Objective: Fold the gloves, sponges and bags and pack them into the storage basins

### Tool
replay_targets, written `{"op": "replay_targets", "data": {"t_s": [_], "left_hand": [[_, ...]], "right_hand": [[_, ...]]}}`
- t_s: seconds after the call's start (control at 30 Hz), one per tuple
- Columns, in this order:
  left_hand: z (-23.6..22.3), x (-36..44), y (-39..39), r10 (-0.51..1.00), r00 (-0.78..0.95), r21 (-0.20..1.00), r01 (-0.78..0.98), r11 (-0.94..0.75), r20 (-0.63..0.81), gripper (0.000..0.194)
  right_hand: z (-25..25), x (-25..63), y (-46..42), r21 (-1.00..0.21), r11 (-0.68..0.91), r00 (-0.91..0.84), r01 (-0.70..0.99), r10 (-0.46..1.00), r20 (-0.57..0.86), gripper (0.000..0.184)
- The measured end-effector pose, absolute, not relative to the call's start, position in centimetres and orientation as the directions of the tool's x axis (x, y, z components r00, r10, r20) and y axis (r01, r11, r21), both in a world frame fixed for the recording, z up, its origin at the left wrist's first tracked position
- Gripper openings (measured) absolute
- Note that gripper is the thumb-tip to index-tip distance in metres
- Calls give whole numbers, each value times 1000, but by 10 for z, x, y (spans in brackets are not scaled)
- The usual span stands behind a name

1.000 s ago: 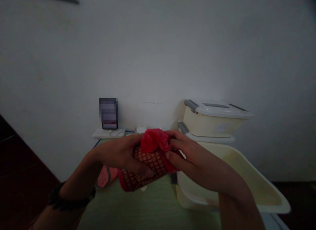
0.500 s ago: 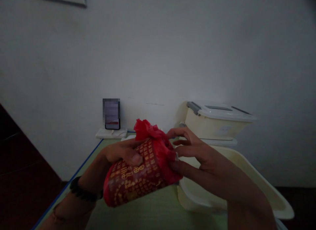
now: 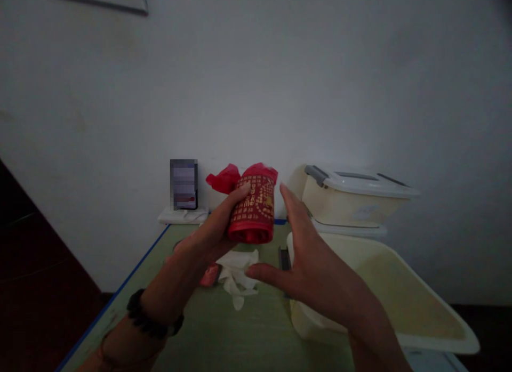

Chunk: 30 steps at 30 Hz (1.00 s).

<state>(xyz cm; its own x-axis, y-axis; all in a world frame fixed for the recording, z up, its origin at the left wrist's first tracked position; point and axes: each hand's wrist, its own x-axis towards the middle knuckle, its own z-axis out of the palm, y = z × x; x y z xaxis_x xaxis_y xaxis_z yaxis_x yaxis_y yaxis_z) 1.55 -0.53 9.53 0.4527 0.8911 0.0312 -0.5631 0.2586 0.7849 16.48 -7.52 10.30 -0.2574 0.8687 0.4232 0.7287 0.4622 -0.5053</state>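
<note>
Up in the air over the table (image 3: pixel 224 340), there's the red packet (image 3: pixel 254 209), gold characters printed all round its side. The left hand (image 3: pixel 216 228) has it, fingers wrapped behind and underneath, thumb laid along the printed front: a closed grip, and that's the only hand with a hold on it. It's nearly upright, leaning a little, the round red bottom end tipped into view, the crumpled red top pointing up toward the wall (image 3: pixel 240 95), with a loose red flap sticking out on the left.

And the right hand (image 3: pixel 312 255)? Wide open, holding nothing, thumb spread well away below, fingertips up just beside the packet's right side.

Down on the table beneath, a crumpled white tissue (image 3: pixel 240 268) lies next to a pinkish-red thing (image 3: pixel 210 276), half hidden by the left arm. Over on the right, a big cream tub (image 3: pixel 392 286) stands open, and behind it sits a cream box (image 3: pixel 356 204) with its lid on. Back left, a phone (image 3: pixel 185 183) stands upright at a white strip (image 3: pixel 180 216), close to the wall; its screen is too blurred to read.
</note>
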Motion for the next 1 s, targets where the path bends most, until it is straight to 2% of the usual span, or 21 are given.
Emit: {"op": "replay_targets", "data": {"t_s": [0.1, 0.27, 0.37, 0.57, 0.67, 0.7, 0.77, 0.83, 0.93, 1.0], "left_hand": [[95, 23, -6, 906, 419, 715, -650, 257, 55, 23], [94, 29, -12, 888, 457, 694, -657, 294, 56, 22], [94, 30, -16, 889, 456, 711, -637, 300, 33, 22], [90, 28, -15, 864, 490, 784, -579, 224, 115, 31], [90, 22, -14, 879, 460, 843, -517, 149, 127, 36], [91, 20, -14, 885, 445, 869, -483, 108, 137, 37], [94, 14, -16, 878, 445, 923, -385, 9, 177, 42], [98, 8, -20, 831, 507, 962, -251, -112, 229, 44], [101, 6, -28, 752, 603, 944, -4, -329, 265, 46], [101, 5, -33, 727, 643, 900, 135, -415, 239, 54]], "right_hand": [[94, 154, -64, -495, 482, -198, 723, 831, 520, 88], [92, 150, -52, -406, 535, -138, 741, 713, 687, 60], [94, 150, -53, -412, 511, -67, 755, 684, 726, 54], [96, 148, -57, -437, 479, 23, 761, 653, 757, 49], [101, 160, -63, -498, 514, -44, 698, 725, 687, 53], [103, 167, -65, -547, 533, -115, 646, 776, 620, 60], [109, 182, -71, -668, 522, -269, 530, 851, 451, 86], [115, 194, -75, -806, 453, -334, 380, 880, 337, 100], [120, 195, -76, -890, 386, -182, 243, 919, 349, 95], [121, 189, -73, -870, 388, -76, 303, 920, 384, 75]]}}
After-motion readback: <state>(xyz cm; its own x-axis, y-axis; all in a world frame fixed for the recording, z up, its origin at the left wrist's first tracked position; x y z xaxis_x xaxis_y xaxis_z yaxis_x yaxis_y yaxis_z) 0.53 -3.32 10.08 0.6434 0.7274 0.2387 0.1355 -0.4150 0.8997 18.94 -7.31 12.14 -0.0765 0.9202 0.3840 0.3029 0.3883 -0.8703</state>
